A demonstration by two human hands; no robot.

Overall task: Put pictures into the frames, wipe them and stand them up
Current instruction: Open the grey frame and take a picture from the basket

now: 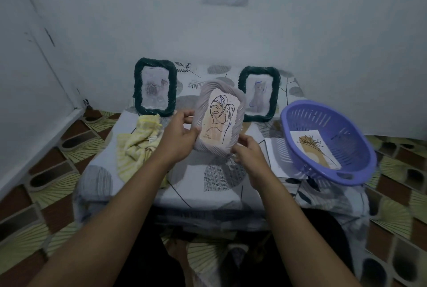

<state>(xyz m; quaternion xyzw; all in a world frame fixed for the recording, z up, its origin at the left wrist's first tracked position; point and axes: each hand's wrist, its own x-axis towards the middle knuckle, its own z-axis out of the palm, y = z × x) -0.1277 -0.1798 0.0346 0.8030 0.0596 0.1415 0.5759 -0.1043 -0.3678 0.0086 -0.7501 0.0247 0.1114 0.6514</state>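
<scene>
Hands meet on a pale grey frame (pixel 233 99), held up above the middle of the table (pixel 221 178). The left hand (pixel 182 134) grips the frame's left edge, thumb and fingers curled round the ribbed rim. The right hand (pixel 248 155) grips the near right corner from below, its fingers wrapped round the rim. The frame faces the camera with its top tilted slightly to the right, so it lies between the hands, the left hand higher on it than the right. Inside it sits a picture (pixel 219 122) of a leaf drawn in black line over beige shapes.

Two dark green frames stand upright at the far side of the table. The left green frame (pixel 138 88) holds a faint grey flower print. The right green frame (pixel 276 92) holds a pale figure sketch, and its near left part is hidden by the held frame.

A crumpled yellow cloth (pixel 138 143) lies on the left of the table, just left of the left forearm. On the right a purple slotted basket (pixel 351 139) rests tilted at the table's edge, with a loose picture (pixel 316 148) lying in it. A white sheet (pixel 275 155) lies partly under the basket's near left side, close to the right hand. The table is covered by a leaf-patterned sheet.
</scene>
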